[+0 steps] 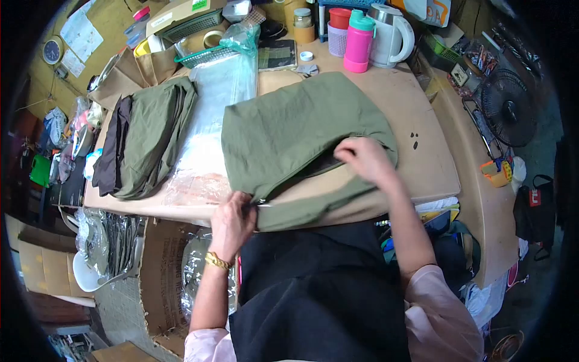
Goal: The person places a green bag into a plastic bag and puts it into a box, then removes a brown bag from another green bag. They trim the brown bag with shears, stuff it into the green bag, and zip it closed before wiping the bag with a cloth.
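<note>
In the head view, an olive-green fabric bag (289,133) lies flat across the middle of the frame on a beige table (422,163), its lower edge hanging just over the near side. The left hand (232,220), at lower centre-left, is closed in a pinch at the bag's near corner, where a small metal piece (probably a zipper pull, too small to be sure) shows; that grip keeps the seam taut. The right hand (365,158), right of centre, presses down with curled fingers on the cloth beside a dark slit opening, apparently steadying it. Left of the bag, clear plastic sleeves (211,120) lie spread out, and further left sits a stack of folded green pieces (154,136). At the top of the frame stand a pink bottle (359,42) and a white kettle (392,36), well apart from the hands.
</note>
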Demonstrator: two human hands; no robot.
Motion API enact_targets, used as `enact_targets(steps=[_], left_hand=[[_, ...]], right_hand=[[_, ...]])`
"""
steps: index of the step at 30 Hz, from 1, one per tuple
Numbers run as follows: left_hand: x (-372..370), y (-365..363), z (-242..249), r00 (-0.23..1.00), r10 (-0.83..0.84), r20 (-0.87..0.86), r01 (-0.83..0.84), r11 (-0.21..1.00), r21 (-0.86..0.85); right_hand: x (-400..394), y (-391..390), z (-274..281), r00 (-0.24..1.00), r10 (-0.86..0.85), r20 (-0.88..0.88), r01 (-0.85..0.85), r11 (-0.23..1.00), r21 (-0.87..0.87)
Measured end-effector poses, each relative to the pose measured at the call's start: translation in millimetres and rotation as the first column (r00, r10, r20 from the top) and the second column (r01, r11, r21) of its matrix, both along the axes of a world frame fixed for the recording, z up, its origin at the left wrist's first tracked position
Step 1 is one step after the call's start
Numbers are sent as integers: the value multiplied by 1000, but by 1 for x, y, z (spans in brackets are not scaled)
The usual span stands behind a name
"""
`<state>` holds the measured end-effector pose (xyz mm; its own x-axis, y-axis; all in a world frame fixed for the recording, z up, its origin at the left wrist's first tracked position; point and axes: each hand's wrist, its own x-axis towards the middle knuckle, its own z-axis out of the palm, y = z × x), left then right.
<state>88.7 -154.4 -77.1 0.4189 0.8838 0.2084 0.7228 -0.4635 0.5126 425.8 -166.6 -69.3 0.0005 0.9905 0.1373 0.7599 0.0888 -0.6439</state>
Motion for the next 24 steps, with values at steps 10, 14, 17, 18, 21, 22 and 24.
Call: enact_targets(steps=[10,14,17,18,21,22,24], left_hand=[[35,-23,-1,966,46,253,-23,995,-93],[36,-26,0,949,97,299,-77,994,-76],[35,-26,-7,964,43,261,-50,999,20],[35,-24,-9,961,40,275,-45,999,12],[34,-24,-9,964,14,264,-17,1000,7],[34,-24,-8,971,-7,239,6,1000,7],[32,-25,-6,970,-11,241,10,1000,6]], right_hand=[[-130,-37,-34,951,105,-292,-73,990,121],[-133,-40,-43,980,143,-138,-67,891,448],[-135,-42,-39,980,89,-176,11,867,498],[-135,-43,-33,973,84,-217,28,883,468],[-135,-39,-38,949,122,-292,21,896,444],[-135,-38,-42,935,118,-335,23,922,388],[-127,-36,-42,934,103,-342,41,921,388]])
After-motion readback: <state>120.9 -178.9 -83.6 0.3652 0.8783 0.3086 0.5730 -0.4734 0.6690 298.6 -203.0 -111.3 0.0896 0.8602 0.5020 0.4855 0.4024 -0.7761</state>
